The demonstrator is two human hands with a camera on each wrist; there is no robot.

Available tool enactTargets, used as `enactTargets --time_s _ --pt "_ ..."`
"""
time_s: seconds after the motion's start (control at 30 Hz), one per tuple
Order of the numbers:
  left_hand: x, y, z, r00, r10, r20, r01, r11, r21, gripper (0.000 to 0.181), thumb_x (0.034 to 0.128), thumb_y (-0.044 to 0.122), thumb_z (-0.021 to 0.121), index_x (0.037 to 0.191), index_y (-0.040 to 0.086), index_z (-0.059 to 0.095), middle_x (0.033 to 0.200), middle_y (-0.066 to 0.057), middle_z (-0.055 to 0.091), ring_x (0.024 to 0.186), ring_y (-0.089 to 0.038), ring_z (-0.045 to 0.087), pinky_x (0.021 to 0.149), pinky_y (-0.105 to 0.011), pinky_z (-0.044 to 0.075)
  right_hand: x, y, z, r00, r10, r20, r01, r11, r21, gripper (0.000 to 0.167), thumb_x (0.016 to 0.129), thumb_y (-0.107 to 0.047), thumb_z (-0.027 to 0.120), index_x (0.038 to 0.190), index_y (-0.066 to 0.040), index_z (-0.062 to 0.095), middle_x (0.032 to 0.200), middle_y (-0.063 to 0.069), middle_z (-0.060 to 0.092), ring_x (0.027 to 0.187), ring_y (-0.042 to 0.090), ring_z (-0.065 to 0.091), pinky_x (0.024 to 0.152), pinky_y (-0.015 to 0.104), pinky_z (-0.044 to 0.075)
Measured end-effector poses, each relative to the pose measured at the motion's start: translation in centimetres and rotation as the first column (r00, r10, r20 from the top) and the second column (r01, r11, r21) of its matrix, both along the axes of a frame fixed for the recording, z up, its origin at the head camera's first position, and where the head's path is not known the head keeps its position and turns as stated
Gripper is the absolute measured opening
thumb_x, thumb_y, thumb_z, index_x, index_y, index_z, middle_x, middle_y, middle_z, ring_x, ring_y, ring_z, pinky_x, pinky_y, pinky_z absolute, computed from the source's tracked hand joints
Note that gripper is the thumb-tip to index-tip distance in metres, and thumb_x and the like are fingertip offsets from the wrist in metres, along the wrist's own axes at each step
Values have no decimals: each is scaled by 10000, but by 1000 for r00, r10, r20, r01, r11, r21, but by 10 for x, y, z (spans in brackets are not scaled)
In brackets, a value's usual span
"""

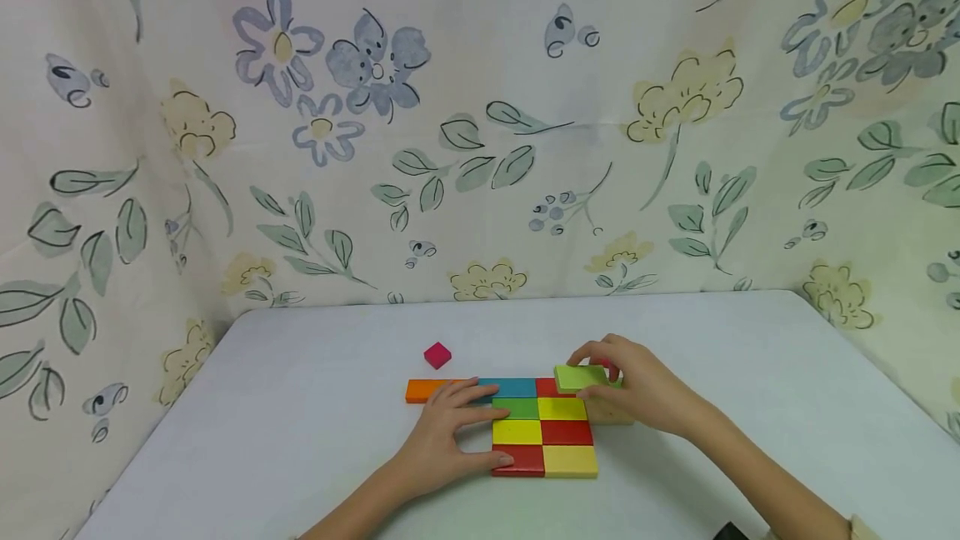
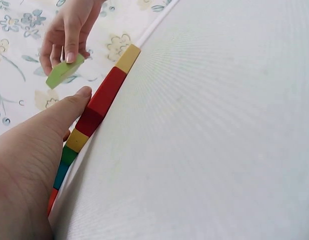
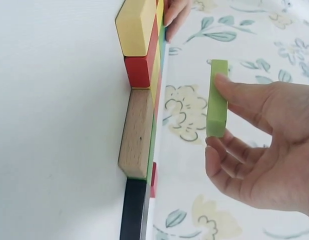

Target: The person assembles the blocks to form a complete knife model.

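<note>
My right hand (image 1: 637, 382) pinches a light green block (image 1: 581, 377) between thumb and fingers. In the right wrist view the light green block (image 3: 218, 97) is held up off the table. My left hand (image 1: 442, 440) rests along the left side of a flat patch of coloured blocks. Its fingertips touch the blue block (image 1: 513, 388), the green block (image 1: 521, 409) and the near red block (image 1: 519, 463). Yellow and red blocks fill the rest of the patch, with a pale yellow block (image 1: 570, 462) at the near right corner. Beneath my right hand lies a plain wooden block (image 3: 135, 135).
An orange block (image 1: 425, 391) extends the far row leftward. Behind it sits a small red cube (image 1: 437, 355). A black block-like piece (image 3: 133, 210) adjoins the wooden one. The white table (image 1: 300, 407) ends against a flowered cloth (image 1: 450, 148).
</note>
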State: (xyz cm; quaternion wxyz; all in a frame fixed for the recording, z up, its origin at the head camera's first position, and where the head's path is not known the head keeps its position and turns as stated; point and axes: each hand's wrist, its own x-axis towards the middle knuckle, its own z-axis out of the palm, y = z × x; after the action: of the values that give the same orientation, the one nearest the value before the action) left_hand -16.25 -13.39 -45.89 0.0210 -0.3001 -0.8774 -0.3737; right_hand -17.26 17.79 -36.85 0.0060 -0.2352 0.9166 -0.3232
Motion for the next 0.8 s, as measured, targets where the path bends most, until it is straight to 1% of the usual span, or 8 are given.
enactTargets --time_s 0.13,0.23,0.37,0.47,0.57,0.63,0.8 --pt "0 0 1 1000 -7 8 7 1000 13 538 867 560 817 1346 329 737 1524 58 591 1489 -304 411 1166 -762 282 10 8 -3 999 -27 46 28 999 -23 321 883 -186 862 1174 -205 725 1060 -4 645 815 161 536 635 228 491" --pt "0 0 1 1000 -10 20 10 1000 17 537 870 552 817 1352 331 733 1531 62 585 1493 -304 403 1171 -766 267 17 13 -5 996 -47 71 49 999 -23 329 866 -226 879 1159 -215 730 1026 -6 618 762 154 520 590 221 466" --pt "0 1 0 1000 -11 28 10 1000 16 534 874 547 814 1358 339 728 1533 66 581 1491 -302 401 1169 -770 265 23 19 -8 998 -46 47 47 999 -7 330 850 -232 891 1139 -203 733 981 -25 599 758 129 501 582 210 457" --pt "0 1 0 1000 -14 26 14 1000 12 534 876 554 810 1359 342 727 1534 64 582 1491 -305 403 1169 -769 264 26 23 -10 999 -32 22 32 999 4 330 841 -188 897 1124 -182 727 944 -42 591 757 108 490 586 207 454" --pt "-1 1 0 1000 -16 21 16 1000 5 537 877 566 805 1359 342 727 1533 65 582 1493 -310 403 1171 -768 262 26 26 -12 999 -24 23 23 1000 8 331 827 -159 906 1104 -173 725 912 -59 590 746 95 489 589 206 449" --pt "-1 1 0 1000 -17 21 17 1000 3 538 879 569 802 1360 343 726 1533 68 581 1494 -312 401 1170 -770 261 26 28 -13 999 -17 36 17 1000 7 329 821 -155 910 1093 -168 725 903 -63 595 743 95 492 590 208 452" --pt "-1 0 0 1000 -11 19 11 1000 1 537 877 561 806 1363 348 723 1533 70 581 1491 -305 403 1165 -770 272 23 30 -16 995 12 104 -11 1000 -4 321 819 -152 909 1083 -154 727 918 -55 619 770 107 524 614 209 494"
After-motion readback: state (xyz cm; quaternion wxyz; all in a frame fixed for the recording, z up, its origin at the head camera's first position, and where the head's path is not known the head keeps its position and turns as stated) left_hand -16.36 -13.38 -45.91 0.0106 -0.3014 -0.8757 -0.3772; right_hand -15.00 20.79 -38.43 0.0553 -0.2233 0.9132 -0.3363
